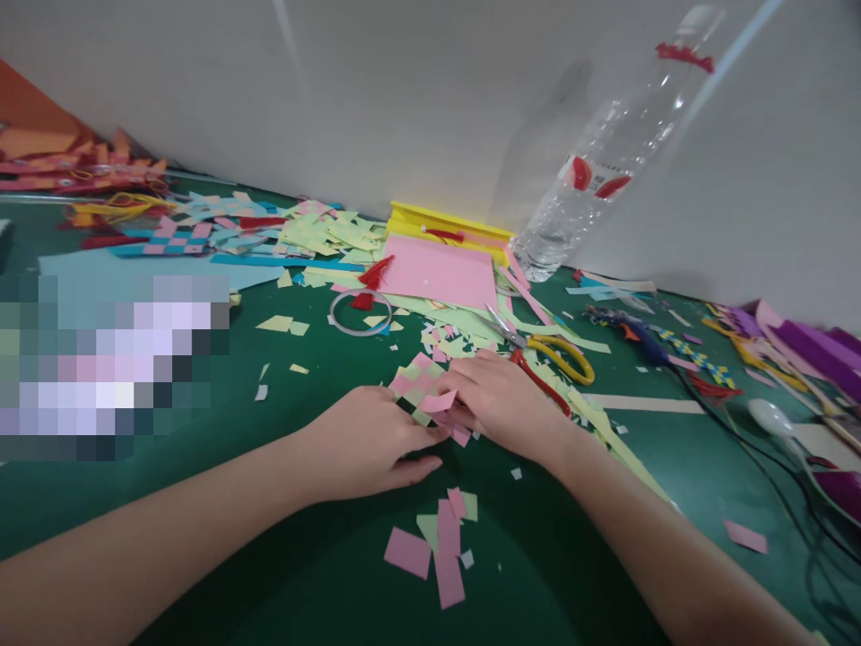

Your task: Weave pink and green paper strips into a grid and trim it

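Note:
A small woven mat of pink and pale green paper strips (418, 381) lies on the green table (282, 538). My left hand (367, 446) rests on its near left edge, fingers curled and pinching the strips. My right hand (503, 399) lies on the mat's right side, fingers closed on a pink strip end (439, 403). Both hands meet over the weave. Cut pink and green offcuts (437, 543) lie just in front of my wrists.
Scissors with red and yellow handles (548, 359) lie right of my right hand. A tape ring (360, 312), pink sheet (440, 272), yellow box (444, 224), tilted clear bottle (605, 170), glue gun with cord (646, 341) and paper scraps surround them.

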Action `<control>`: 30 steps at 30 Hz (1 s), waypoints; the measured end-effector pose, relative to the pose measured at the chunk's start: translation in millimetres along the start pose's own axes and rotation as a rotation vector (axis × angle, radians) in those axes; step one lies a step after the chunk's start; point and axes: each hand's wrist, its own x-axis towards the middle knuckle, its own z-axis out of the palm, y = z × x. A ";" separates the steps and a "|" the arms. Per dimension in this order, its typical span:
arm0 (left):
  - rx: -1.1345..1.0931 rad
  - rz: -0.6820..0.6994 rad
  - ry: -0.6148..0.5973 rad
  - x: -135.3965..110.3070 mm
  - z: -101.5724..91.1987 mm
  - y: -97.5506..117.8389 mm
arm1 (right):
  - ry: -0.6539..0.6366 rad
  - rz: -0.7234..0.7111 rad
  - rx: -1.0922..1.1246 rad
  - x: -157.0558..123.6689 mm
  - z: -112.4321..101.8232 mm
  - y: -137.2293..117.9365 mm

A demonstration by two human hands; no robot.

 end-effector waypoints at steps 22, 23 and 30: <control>0.044 0.090 0.276 -1.4 -2.0 0.8 | 0.376 0.445 0.015 -39.0 14.9 29.6; 0.042 0.063 0.291 -1.3 -1.5 0.1 | 0.380 0.435 0.017 -38.9 14.8 29.4; 0.005 0.001 0.186 1.1 -0.6 -0.1 | 0.381 0.339 0.027 -39.2 17.5 32.1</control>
